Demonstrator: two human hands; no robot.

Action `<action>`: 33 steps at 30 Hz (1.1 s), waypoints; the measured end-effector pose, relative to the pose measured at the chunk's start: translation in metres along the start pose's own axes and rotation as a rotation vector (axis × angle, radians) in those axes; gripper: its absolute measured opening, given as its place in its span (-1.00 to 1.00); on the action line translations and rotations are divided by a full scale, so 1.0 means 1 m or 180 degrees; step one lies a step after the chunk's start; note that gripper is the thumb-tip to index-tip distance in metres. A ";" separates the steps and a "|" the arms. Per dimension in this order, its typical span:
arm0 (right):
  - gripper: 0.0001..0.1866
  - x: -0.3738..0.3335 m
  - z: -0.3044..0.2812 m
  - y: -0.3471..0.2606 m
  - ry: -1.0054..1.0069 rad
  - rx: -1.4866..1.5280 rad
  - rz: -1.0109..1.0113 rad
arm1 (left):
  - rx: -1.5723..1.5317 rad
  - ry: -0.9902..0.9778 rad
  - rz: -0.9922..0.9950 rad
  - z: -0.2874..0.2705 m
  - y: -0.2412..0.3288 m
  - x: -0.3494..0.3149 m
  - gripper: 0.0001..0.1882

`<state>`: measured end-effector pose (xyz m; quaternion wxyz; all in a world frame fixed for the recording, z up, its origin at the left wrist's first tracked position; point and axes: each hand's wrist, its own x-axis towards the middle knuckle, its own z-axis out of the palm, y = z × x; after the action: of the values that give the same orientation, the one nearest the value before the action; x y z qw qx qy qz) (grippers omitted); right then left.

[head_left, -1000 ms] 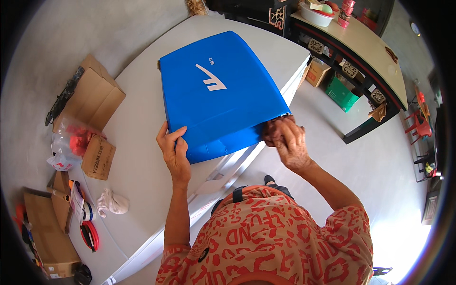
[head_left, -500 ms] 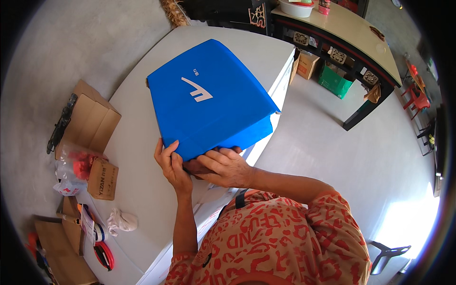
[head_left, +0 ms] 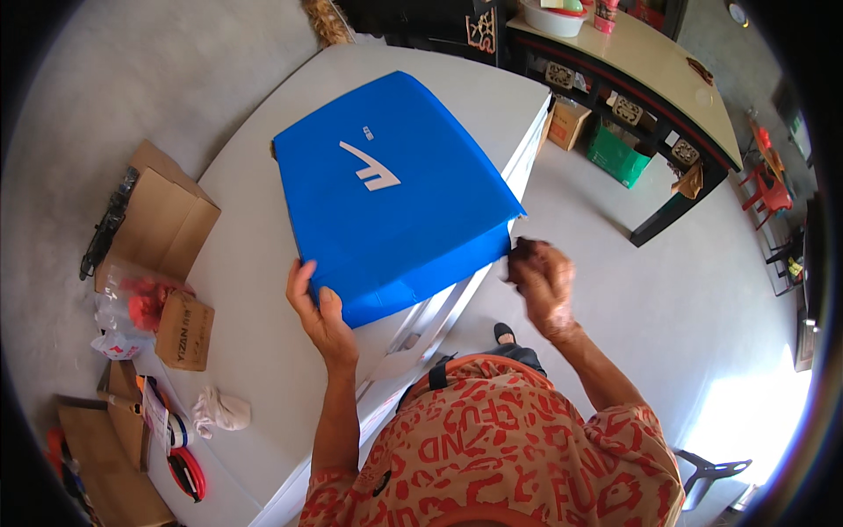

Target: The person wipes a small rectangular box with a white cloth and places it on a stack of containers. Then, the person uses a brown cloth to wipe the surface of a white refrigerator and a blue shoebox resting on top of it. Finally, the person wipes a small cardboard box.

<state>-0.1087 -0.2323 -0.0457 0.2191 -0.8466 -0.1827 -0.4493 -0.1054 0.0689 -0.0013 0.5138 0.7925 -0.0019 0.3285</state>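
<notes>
A blue cardboard box (head_left: 395, 228) with a white logo on its lid lies closed on the white surface, its near end by the front edge. At its near left corner is my left hand (head_left: 327, 321), fingers along the left side and thumb against the front, holding the corner. My right hand (head_left: 546, 285) is off the box's near right corner, slightly blurred, its fingers closed round a dark brown crumpled cloth (head_left: 523, 255). Much of that cloth is hidden in the fist.
Left of the box stand an open carton (head_left: 171, 211), a small brown box (head_left: 184, 331) and a clear bag (head_left: 123, 307) with red contents. A pale cloth (head_left: 221, 411) and a red tape roll (head_left: 187, 474) lie nearer. A dark-legged table (head_left: 650, 70) stands beyond at right.
My right hand has moved from the box's front to the right, off its near right corner, with the dark cloth now plainly visible. The box's front face is uncovered. My left hand stays at its corner.
</notes>
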 end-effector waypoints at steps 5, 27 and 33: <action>-0.66 0.068 -0.040 0.028 0.0171 0.1856 0.2485 | -0.0914 0.0030 -0.1702 0.003 0.027 -0.009 -0.44; -0.62 0.061 0.014 -0.097 -0.0262 0.1746 -0.0806 | -0.0778 -0.1457 -0.1487 -0.085 -0.096 0.149 -0.20; -0.74 0.137 0.049 -0.054 -0.0692 0.0341 -0.1144 | 0.0087 -0.1227 -0.1610 -0.080 -0.056 0.149 -0.24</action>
<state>-0.0304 -0.1455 0.0563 0.1592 -0.8311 -0.3769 -0.3767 -0.0106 0.2108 0.0516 0.5587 0.8224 0.1023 0.0341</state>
